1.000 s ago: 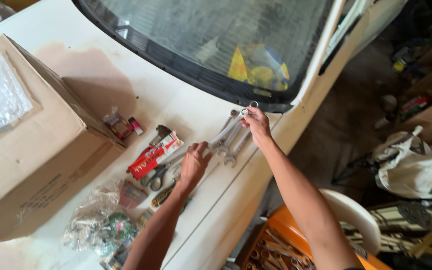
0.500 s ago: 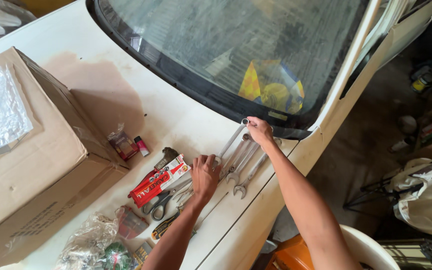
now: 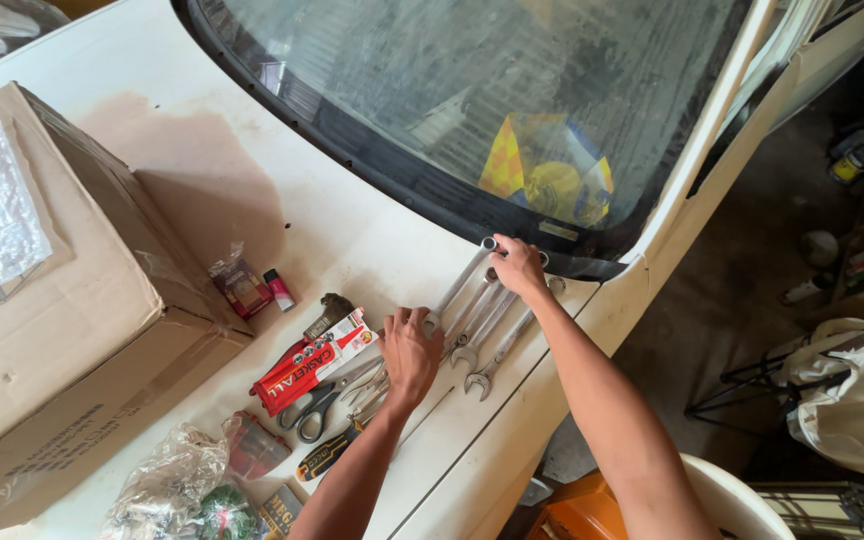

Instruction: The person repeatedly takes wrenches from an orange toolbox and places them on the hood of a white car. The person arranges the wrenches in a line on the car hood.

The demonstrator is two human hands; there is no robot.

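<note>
Several silver combination wrenches (image 3: 487, 330) lie side by side on the white car body (image 3: 352, 220) just below the windshield (image 3: 472, 90). My left hand (image 3: 410, 350) rests flat, fingers spread, on their lower ends. My right hand (image 3: 518, 266) presses down on their upper ring ends near the black windshield seal. Neither hand is closed around a tool. To the left of my left hand lie scissors (image 3: 324, 402), a red and white box (image 3: 314, 360) and a yellow-and-black handled tool (image 3: 327, 455).
A large cardboard box (image 3: 62, 300) with a clear plastic bag on top fills the left. Small packets (image 3: 244, 288), a crumpled plastic bag (image 3: 167, 485) and a lighter sit on the car. An orange crate (image 3: 582, 515), white tub and bags stand on the floor at right.
The view has shifted down and to the left. My right hand stays on the wrenches' upper ends, and my left hand has moved up onto their lower ends.
</note>
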